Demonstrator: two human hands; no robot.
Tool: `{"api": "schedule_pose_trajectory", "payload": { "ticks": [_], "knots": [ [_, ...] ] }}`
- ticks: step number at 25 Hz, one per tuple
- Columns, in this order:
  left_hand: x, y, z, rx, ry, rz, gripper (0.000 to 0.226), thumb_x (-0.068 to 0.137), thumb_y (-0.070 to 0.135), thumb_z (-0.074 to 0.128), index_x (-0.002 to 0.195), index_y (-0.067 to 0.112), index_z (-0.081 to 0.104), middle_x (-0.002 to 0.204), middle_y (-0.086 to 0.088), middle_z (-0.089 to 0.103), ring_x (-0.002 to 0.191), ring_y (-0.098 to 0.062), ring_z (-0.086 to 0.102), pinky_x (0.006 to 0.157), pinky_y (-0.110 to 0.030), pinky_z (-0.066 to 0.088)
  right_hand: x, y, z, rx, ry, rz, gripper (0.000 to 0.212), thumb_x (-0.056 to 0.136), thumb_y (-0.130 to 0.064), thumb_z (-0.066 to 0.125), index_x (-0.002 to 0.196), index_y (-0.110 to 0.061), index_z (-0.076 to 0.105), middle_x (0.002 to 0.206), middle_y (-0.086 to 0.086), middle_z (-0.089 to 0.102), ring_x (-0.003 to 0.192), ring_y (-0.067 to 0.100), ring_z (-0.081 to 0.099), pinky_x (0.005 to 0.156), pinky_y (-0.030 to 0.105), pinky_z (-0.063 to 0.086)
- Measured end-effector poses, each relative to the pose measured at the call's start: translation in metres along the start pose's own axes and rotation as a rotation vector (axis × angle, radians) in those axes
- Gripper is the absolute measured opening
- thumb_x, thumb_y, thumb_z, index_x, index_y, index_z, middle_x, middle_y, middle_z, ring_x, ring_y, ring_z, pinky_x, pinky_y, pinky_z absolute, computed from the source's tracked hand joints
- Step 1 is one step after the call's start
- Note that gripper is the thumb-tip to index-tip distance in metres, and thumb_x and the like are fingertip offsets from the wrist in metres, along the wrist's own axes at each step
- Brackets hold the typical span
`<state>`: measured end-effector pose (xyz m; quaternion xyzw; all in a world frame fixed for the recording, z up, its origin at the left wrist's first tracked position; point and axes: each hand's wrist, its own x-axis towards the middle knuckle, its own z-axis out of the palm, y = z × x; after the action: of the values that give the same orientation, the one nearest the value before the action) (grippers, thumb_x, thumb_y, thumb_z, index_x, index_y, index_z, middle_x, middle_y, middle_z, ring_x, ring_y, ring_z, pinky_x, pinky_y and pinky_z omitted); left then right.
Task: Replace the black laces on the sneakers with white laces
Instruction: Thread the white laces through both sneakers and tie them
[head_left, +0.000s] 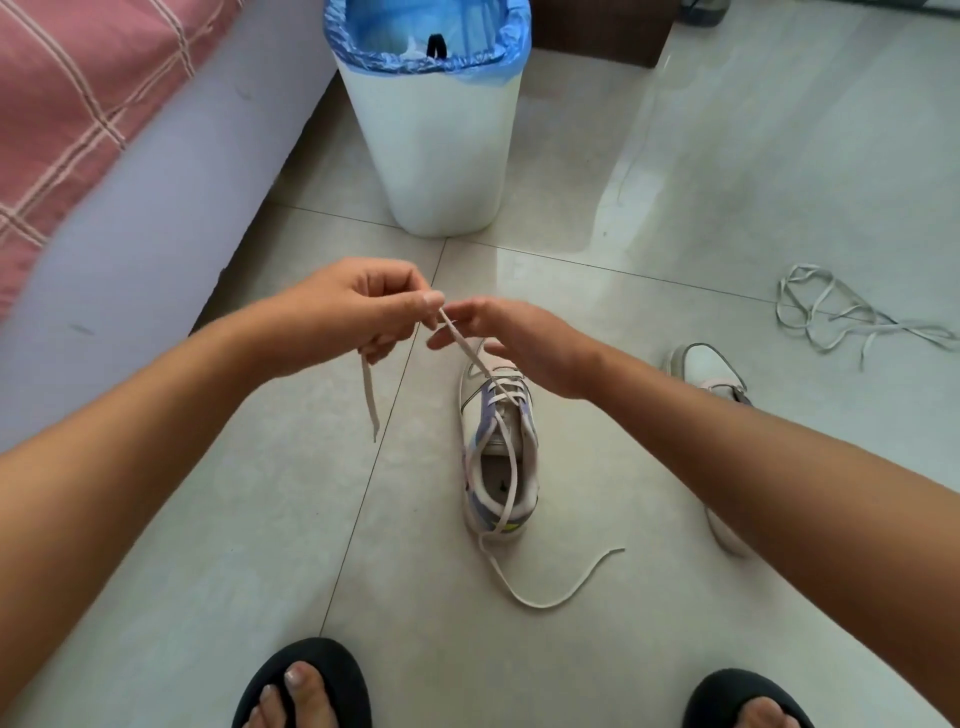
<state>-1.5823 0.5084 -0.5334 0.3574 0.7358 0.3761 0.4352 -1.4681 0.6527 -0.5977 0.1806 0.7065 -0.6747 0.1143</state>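
My left hand (358, 306) pinches the white lace (460, 340) taut above the floor so it draws through the eyelets; my right hand (511, 338), fingers loosely spread, touches it over the sneaker (498, 447); a spare lace (831, 312) lies farther right.

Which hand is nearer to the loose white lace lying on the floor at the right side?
The right hand. It is over the toe of the sneaker, on the side of the loose lace. The left hand is farther away, nearer the bed.
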Motion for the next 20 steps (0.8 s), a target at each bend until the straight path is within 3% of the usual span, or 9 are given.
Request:
{"api": "schedule_pose_trajectory", "payload": {
  "ticks": [2,5,8,11,17,20],
  "knots": [
    [0.002,0.001,-0.006,0.103,-0.004,0.021,0.023,0.084,0.033,0.06,0.082,0.01,0.064,0.055,0.006,0.046,0.049,-0.005,0.04,0.047,-0.016,0.037,0.003,-0.017,-0.003,-0.001,-0.006,-0.022,0.047,0.101,-0.037,0.024,0.094,-0.018,0.067,0.086,0.007,0.071,0.096,0.017,0.063,0.1,0.038,0.038],
    [0.005,-0.007,-0.004,0.235,-0.003,0.005,0.02,0.084,0.036,0.062,0.082,0.016,0.067,0.051,0.01,0.046,0.048,-0.002,0.039,0.05,-0.019,0.035,0.004,-0.03,-0.007,-0.11,0.056,-0.032,0.051,0.101,-0.041,0.032,0.081,-0.013,0.069,0.059,0.0,0.055,0.064,0.016,0.053,0.076,0.033,0.042],
    [0.003,-0.013,-0.005,0.236,-0.022,-0.036,0.024,0.084,0.038,0.059,0.083,0.016,0.068,0.05,0.009,0.047,0.046,-0.003,0.039,0.051,-0.022,0.035,0.0,-0.021,-0.014,-0.071,0.005,0.016,0.04,0.097,-0.036,0.047,0.075,-0.011,0.069,0.056,-0.004,0.044,0.06,0.015,0.045,0.074,0.033,0.044],
    [0.002,-0.016,-0.01,0.16,-0.034,-0.105,0.027,0.089,0.034,0.056,0.082,0.012,0.069,0.054,0.004,0.051,0.046,-0.008,0.04,0.048,-0.022,0.034,-0.011,-0.01,-0.033,0.029,-0.004,0.043,0.034,0.096,-0.029,0.051,0.068,-0.011,0.06,0.054,-0.008,0.045,0.057,0.012,0.046,0.077,0.032,0.047],
    [0.005,-0.03,-0.019,-0.023,0.026,-0.232,0.031,0.093,0.031,0.053,0.079,0.007,0.066,0.054,0.003,0.051,0.048,-0.009,0.045,0.052,-0.02,0.042,-0.038,0.037,-0.082,0.525,0.417,0.227,0.036,0.098,-0.03,0.045,0.066,-0.014,0.045,0.061,0.002,0.046,0.062,0.019,0.049,0.078,0.032,0.046],
    [0.011,-0.03,-0.016,-0.101,0.128,-0.252,0.031,0.095,0.028,0.052,0.077,0.007,0.066,0.054,0.002,0.05,0.05,-0.011,0.045,0.055,-0.025,0.04,-0.042,0.058,-0.093,0.393,0.63,0.34,0.034,0.096,-0.026,0.047,0.065,-0.014,0.048,0.059,0.001,0.054,0.061,0.017,0.054,0.074,0.029,0.046]
  ]
}}
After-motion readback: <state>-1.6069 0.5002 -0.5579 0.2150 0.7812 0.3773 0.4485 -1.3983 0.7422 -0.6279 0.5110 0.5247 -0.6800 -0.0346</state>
